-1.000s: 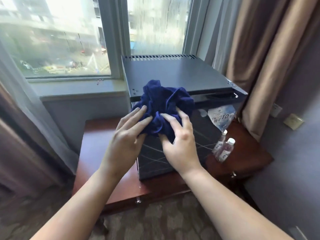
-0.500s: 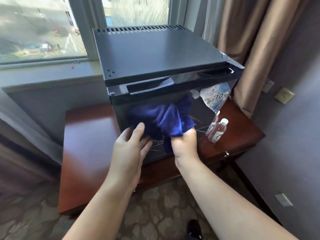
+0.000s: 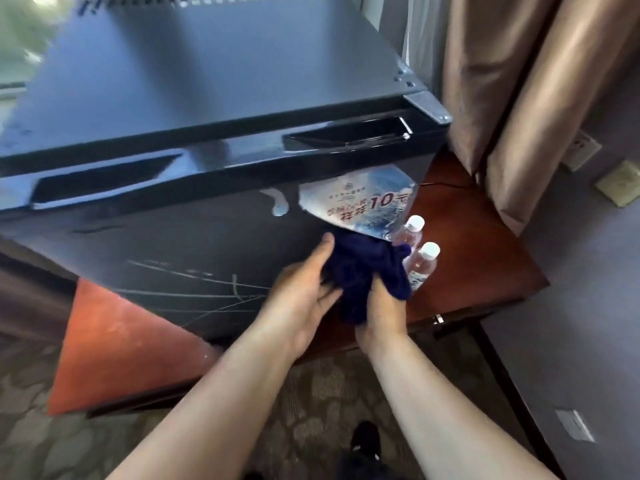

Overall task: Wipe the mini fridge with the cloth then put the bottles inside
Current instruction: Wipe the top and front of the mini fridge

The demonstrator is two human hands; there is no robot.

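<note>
The black mini fridge (image 3: 214, 98) fills the upper left, its door shut and facing me, with a blue-and-white sticker (image 3: 360, 206) on the door's upper right. A bunched dark blue cloth (image 3: 367, 268) is pressed against the door's lower right. My right hand (image 3: 381, 317) grips the cloth from below. My left hand (image 3: 301, 299) holds the cloth's left side, thumb up against the door. Two clear water bottles (image 3: 420, 268) with white caps stand upright on the table just right of the cloth, partly hidden by it.
The fridge stands on a reddish-brown wooden table (image 3: 474, 244). Tan curtains (image 3: 512, 98) hang at the right, with wall sockets (image 3: 581, 154) beyond them. Patterned carpet (image 3: 311, 403) and a dark shoe (image 3: 365, 441) lie below.
Both hands and the cloth came down from the fridge's top front edge, then moved right across the door to its lower right corner. The view has moved closer and lower.
</note>
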